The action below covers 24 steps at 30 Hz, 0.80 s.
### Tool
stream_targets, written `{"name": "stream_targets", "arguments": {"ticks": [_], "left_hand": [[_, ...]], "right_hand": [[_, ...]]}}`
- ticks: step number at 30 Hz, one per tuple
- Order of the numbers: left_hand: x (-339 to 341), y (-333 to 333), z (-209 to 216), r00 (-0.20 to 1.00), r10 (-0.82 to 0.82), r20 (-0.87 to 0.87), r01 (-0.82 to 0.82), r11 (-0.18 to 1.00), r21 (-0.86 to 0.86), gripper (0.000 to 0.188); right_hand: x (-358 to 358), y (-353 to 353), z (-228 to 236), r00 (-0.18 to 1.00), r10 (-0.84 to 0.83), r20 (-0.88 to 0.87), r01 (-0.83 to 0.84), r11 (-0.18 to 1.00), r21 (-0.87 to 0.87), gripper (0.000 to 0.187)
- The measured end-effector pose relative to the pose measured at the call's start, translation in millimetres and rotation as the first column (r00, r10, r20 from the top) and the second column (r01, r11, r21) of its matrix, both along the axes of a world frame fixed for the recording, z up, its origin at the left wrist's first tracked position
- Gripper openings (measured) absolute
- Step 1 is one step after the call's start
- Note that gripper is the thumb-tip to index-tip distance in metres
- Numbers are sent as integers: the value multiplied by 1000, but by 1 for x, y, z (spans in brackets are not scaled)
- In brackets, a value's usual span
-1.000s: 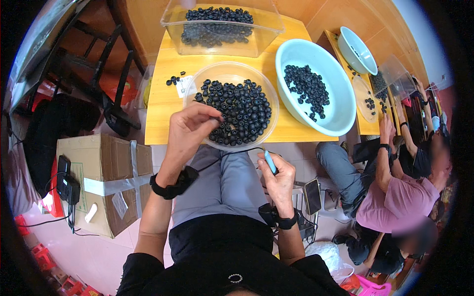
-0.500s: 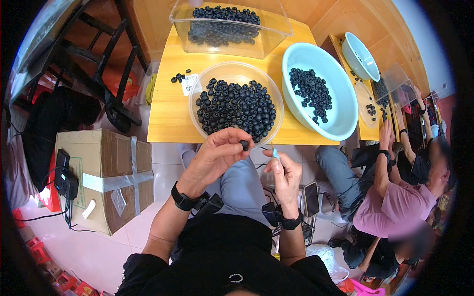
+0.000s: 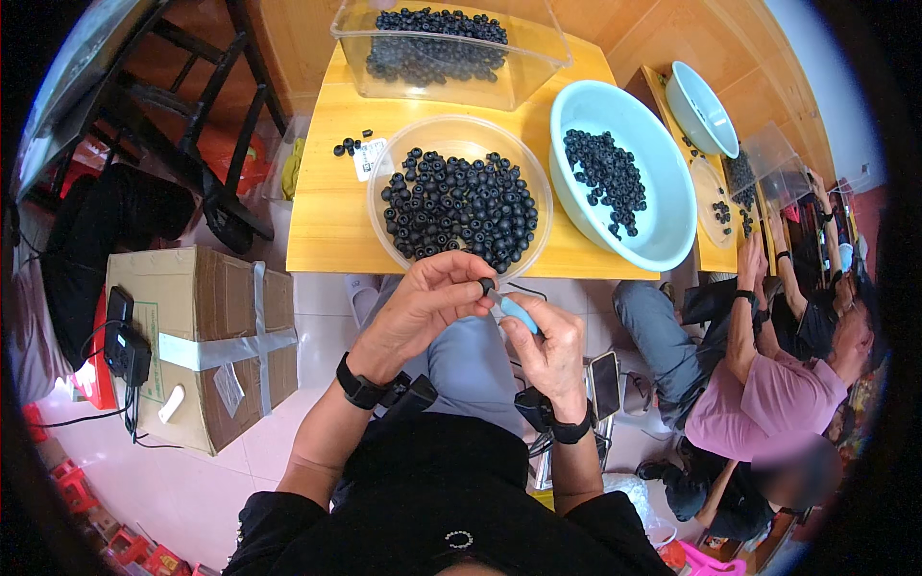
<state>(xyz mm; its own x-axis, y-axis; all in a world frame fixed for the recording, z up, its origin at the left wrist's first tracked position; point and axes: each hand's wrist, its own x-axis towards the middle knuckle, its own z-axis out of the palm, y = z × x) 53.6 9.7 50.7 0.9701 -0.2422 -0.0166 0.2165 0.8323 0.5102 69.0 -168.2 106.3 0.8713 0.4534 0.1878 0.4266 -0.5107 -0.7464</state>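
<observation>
Between the thumb and fingers of my left hand [image 3: 427,300] is a small round black piece [image 3: 487,285], bead-like in shape. My right hand [image 3: 553,351] is closed around the light-blue handle of a small knife [image 3: 520,314]. Its short metal blade meets the black piece, or lies right against it; exact contact is hard to tell. Just beyond my hands, a shallow clear round tray [image 3: 526,158] holds many black pieces [image 3: 466,206] with holes in them. To its right stands a light-blue basin [image 3: 663,216] with more, seemingly smaller, black bits inside.
A clear rectangular bin [image 3: 432,91] of black pieces stands at the table's [image 3: 322,226] far side. A few loose pieces lie beside a white label [image 3: 368,158]. A taped cardboard box [image 3: 216,350] is at left. On the right, another person [image 3: 768,394] works at a neighbouring table.
My right hand has moved left and turned, bringing the knife from apart up to the black piece. The left hand stays nearly in place, still pinching that piece.
</observation>
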Motion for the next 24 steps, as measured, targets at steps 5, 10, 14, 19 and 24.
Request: {"name": "stream_targets", "arguments": {"ticks": [5,10,14,19,24], "left_hand": [[-2,0,3,999,7,-47,-5,999,39,19],[0,0,3,999,6,-45,-4,999,47,18],[0,0,3,998,-11,-58,14,999,48,15],[0,1,0,999,-38,-35,40,999,30,13],[0,1,4,996,-28,-86,35,997,74,14]], "right_hand": [[0,2,0,999,27,-17,-27,1000,16,21],[1,2,0,999,33,4,-33,999,4,20],[2,2,-1,999,39,24,-39,999,3,20],[5,-1,-7,996,57,66,-57,998,0,22],[8,-1,-9,994,55,93,-56,998,13,20]]}}
